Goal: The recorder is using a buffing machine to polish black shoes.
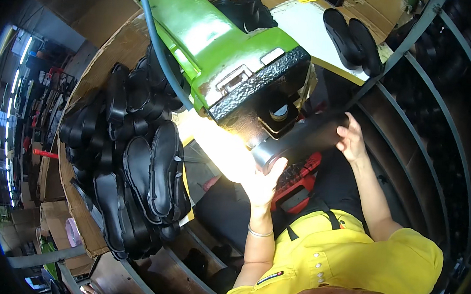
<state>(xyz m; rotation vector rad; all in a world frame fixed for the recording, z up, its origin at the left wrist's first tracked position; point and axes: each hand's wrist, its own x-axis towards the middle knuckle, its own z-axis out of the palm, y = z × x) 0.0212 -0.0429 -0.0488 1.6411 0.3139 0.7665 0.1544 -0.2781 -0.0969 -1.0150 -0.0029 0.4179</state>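
A black shoe sole [309,139], smeared by motion, is held up between my two hands under the front of a green machine [216,46]. My left hand [263,182] grips its left end, thumb on the near side. Bright lamp light washes out part of that hand, so its other fingers barely show. At the sole's right end, my right hand [352,140] has its fingers bent around the edge. Just above the sole sits the machine's dark lower part with a round metal piece [278,112]. Whether the sole touches it, I cannot tell.
To the left, a cardboard box [83,220] holds a heap of black soles [153,168]. A pair of black soles [353,43] lies on a white tabletop [303,28] at the far right. Metal racks [408,133] stand on the right, and a red stool [295,190] is below my hands.
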